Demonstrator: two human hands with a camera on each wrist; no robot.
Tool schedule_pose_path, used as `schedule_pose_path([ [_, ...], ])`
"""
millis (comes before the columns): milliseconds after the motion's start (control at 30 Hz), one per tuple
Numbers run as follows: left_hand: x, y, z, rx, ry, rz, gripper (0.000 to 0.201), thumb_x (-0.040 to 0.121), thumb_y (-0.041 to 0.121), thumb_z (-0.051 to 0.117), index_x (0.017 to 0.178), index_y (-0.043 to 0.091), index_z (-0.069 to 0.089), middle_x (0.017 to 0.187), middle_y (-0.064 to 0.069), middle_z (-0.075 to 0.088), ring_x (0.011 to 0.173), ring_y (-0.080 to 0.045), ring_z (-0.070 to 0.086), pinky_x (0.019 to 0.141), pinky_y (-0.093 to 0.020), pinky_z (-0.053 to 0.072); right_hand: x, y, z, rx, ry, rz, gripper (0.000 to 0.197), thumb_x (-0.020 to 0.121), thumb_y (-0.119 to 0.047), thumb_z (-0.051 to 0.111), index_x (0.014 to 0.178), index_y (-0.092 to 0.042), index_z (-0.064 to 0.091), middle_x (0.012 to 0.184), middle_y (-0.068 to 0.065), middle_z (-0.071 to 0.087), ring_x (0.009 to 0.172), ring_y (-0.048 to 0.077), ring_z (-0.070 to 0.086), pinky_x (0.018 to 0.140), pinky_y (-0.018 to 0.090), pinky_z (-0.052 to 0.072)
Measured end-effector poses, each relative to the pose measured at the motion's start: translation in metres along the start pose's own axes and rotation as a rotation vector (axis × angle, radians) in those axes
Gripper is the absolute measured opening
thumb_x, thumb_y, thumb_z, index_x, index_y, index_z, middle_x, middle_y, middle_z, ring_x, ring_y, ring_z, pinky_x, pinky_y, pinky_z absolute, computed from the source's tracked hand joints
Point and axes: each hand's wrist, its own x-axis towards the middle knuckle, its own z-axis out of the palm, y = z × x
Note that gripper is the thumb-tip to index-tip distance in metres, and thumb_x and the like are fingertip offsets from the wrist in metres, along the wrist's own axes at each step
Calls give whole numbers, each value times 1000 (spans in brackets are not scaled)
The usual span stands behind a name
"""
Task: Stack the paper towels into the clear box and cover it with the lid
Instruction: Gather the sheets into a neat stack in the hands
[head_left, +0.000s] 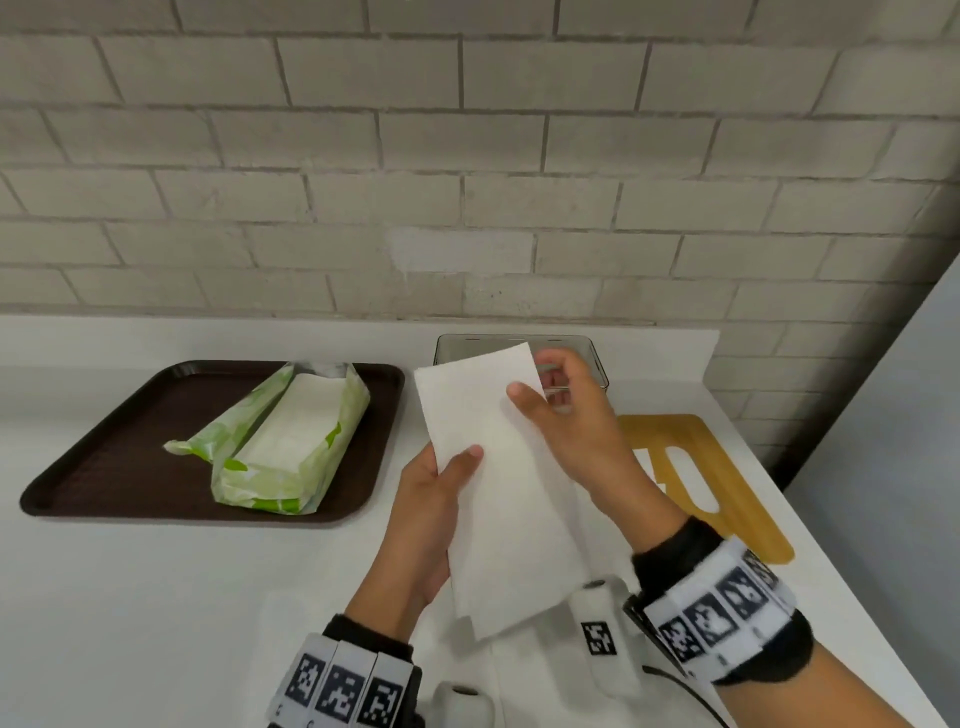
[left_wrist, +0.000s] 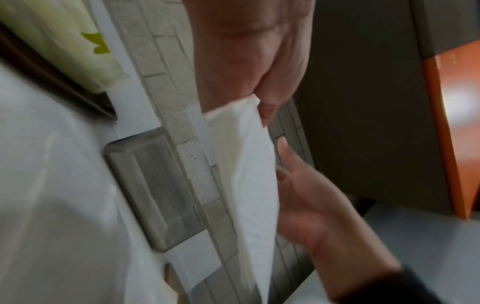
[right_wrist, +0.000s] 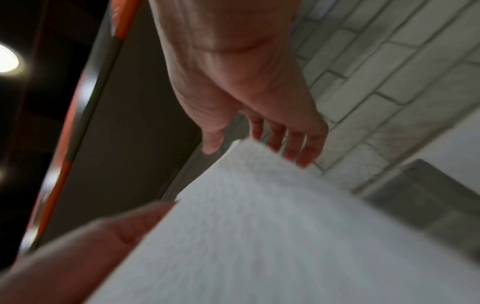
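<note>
Bare hands; black sleeve cuffs; white wrist bands (head_left: 719, 618) bearing black square code markers; white wrist-mounted cameras (head_left: 597, 613).

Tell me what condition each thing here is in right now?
Paper towel: folded, held in the air by both hands.
Left hand: grips the towel's lower left edge.
Right hand: pinches the towel's upper right edge.
Clear box: uncovered, standing by the wall.
Wooden lid: off the box, flat on the counter.
Towel pack: torn open, lying on the brown tray.
</note>
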Motion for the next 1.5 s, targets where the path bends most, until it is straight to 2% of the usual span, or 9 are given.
schedule_pose_path([
  [100,1,-2,-1,-138,25,31,26,94,13,51,119,12,58,109,-9,71,99,-31,67,87,-48,53,-24,16,-19,213,-292,263,55,72,-24,77,120,-22,50,110,-3,65,97,16,65,75,25,52],
  [200,3,-3,-10,-194,75,100,27,88,9,56,114,11,61,109,-7,71,97,-24,68,84,-41,56,-48,33,-32,106,-503,317,34,77,-3,72,108,-16,67,100,1,74,92,16,70,80,27,55],
  [367,1,2,-46,97,125,201,29,81,-4,63,96,20,61,93,3,71,81,-9,67,60,-20,55,-63,42,-64,84,-183,241,11,74,-5,75,79,-13,68,79,-4,71,72,12,68,62,18,52],
  [533,-15,-13,-51,382,68,116,29,82,-5,65,92,22,65,93,5,73,78,-4,69,66,-16,54,-69,54,-66,409,140,231,19,74,0,72,77,-17,63,77,-2,64,75,19,59,63,22,48],
  [667,-21,-36,-51,415,114,24,28,85,-4,62,91,23,65,89,3,71,80,-15,66,67,-20,49,-80,68,-51,402,105,288,23,75,5,68,82,-16,64,84,-1,69,87,19,61,77,27,48],
  [833,-23,-51,-48,417,157,-59,31,86,-4,57,107,17,62,107,-3,69,100,-24,64,91,-39,51,-86,87,-51,481,146,399,41,77,16,59,97,-19,59,95,7,69,85,19,65,66,22,50],
  [1167,-19,-57,-32,423,170,-42,24,90,4,57,111,16,57,105,-1,65,94,-17,62,69,-22,48,-84,100,-38,193,-1,481,45,87,-1,58,126,-21,49,119,-2,60,111,19,56,95,32,45],
  [1400,-19,-31,-51,830,-58,-48,29,75,9,76,93,27,61,95,2,68,89,-16,64,73,-26,50,-59,49,-65,72,-70,202,21,81,-2,68,87,-21,61,92,-1,70,85,14,66,76,29,54],
  [1500,-20,-17,-29,906,-150,101,34,75,23,78,102,32,59,100,13,67,93,-5,62,77,-20,50,-48,10,-68,57,-180,60,23,76,1,72,76,-19,60,69,-12,67,64,3,61,60,17,48],
])
